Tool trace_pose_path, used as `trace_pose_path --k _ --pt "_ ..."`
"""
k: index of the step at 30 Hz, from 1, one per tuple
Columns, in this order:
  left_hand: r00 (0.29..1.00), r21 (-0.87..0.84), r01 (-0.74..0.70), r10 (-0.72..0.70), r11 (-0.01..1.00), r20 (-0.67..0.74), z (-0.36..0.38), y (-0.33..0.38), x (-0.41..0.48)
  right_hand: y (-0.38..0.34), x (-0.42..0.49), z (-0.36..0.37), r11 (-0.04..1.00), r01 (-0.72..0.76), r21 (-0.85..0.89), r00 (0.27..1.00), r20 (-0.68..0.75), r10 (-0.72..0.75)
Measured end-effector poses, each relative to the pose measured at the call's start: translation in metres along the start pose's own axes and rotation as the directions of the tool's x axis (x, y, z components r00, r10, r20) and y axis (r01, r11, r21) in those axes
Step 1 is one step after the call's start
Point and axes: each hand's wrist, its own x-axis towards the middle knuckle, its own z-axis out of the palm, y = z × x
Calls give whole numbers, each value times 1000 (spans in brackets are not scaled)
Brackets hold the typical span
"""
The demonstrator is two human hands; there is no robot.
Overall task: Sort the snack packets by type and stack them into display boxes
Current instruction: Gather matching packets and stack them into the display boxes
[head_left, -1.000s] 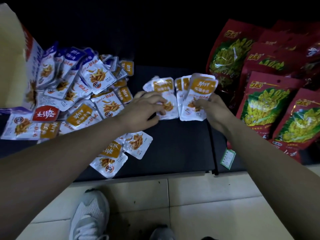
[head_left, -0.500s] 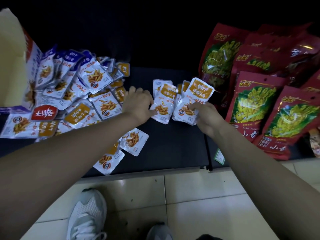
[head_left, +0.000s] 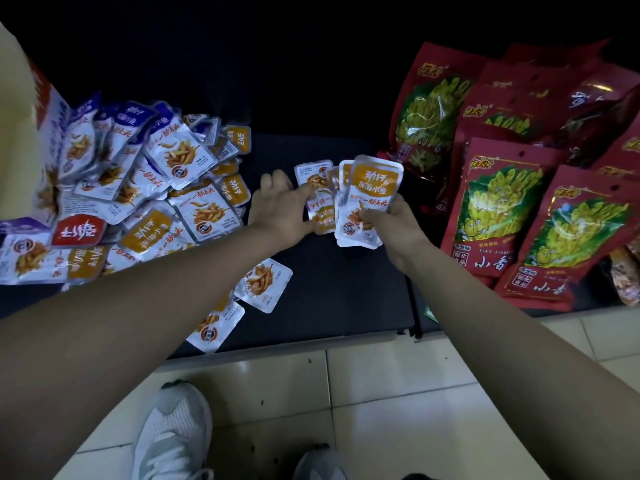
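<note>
My right hand [head_left: 389,221] grips a fanned stack of small orange-and-white fish snack packets [head_left: 370,195] above the dark mat. My left hand [head_left: 282,206] presses against the left side of that stack, its fingers on several more orange packets [head_left: 313,181]. A big loose pile of the same small packets [head_left: 138,188], orange ones mixed with blue ones, lies to the left. It spills from an open display box [head_left: 20,109] at the far left. Two loose orange packets [head_left: 263,282] lie under my left forearm.
Large red snack bags [head_left: 502,202] with yellow-green pictures overlap on the right of the dark mat [head_left: 339,299]. The mat's front edge meets a pale tiled floor. Two grey shoes [head_left: 173,431] stand on the tiles below. The background is dark.
Both hands drew the spread orange packets together into a tighter stack. My right hand lifted it more upright, and my left hand closed in against it from the left.
</note>
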Motion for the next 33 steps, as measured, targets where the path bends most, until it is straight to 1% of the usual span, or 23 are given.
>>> trace_pose_path --k 2,3,4,5,8,12,14,16,17,18,20,21,23,24,25,26,27,28,29,30,31,33 --pt "999 40 -44 44 998 -14 2 1 -2 21 23 -4 981 43 -189 999 9 -42" --pt "997 55 -69 70 996 -26 2 2 -2 24 26 -3 969 61 -238 998 33 -55" --pt "995 61 -91 94 994 -34 2 1 -2 19 20 1 966 60 -250 998 43 -51" --pt "993 65 -114 116 991 -38 2 0 -2 4 4 7 971 54 -232 998 35 -47" --pt "983 91 -176 179 980 -25 1 -5 -2 1 -1 10 984 33 -174 999 12 -31" --pt "971 134 -238 238 962 15 -1 -8 -4 6 -5 1 992 82 -94 997 12 -81" --pt "961 177 -274 278 945 0 -4 -9 -4 9 -6 -8 993 106 -45 994 -10 -107" --pt "943 213 -315 330 925 -38 -6 -10 -2 12 -8 -18 995 95 16 994 -51 -94" --pt "937 207 -332 346 920 -38 -7 -9 0 13 -9 -23 995 83 54 995 -64 -79" --pt "937 180 -342 349 922 -4 -8 -8 3 15 -11 -29 993 69 92 996 -71 -63" --pt "944 150 -322 307 935 119 -10 0 8 19 -16 -36 986 42 160 997 -70 -31" --pt "950 172 -299 276 939 148 -10 5 11 20 -18 -40 981 31 191 998 -63 -19" --pt "965 247 -255 231 935 123 -9 13 16 23 -21 -45 966 13 257 999 -44 -2" --pt "973 241 -227 211 944 91 -10 15 17 22 -22 -47 957 8 291 1000 -29 0" --pt "984 158 -172 163 972 65 -10 15 19 21 -24 -48 949 4 317 1000 -4 -2" --pt "995 -1 -87 87 996 49 -11 16 20 20 -25 -48 942 -6 335 1000 27 -4" --pt "998 -193 18 -7 981 59 -11 15 22 19 -26 -48 940 -18 341 998 56 -1" --pt "992 -387 117 -91 915 86 -11 16 23 18 -27 -46 940 -28 341 997 78 1" --pt "979 -554 204 -155 807 136 -11 18 23 17 -27 -43 941 -31 337 996 94 0" --pt "963 -679 270 -179 683 204 -11 21 21 16 -28 -38 942 -34 334 994 106 -2" --pt "946 -768 322 -167 553 277 -11 25 19 16 -28 -33 944 -33 329 993 119 -7" --pt "902 -854 431 -106 290 419 -12 32 10 13 -29 -23 952 -14 306 989 147 -32"
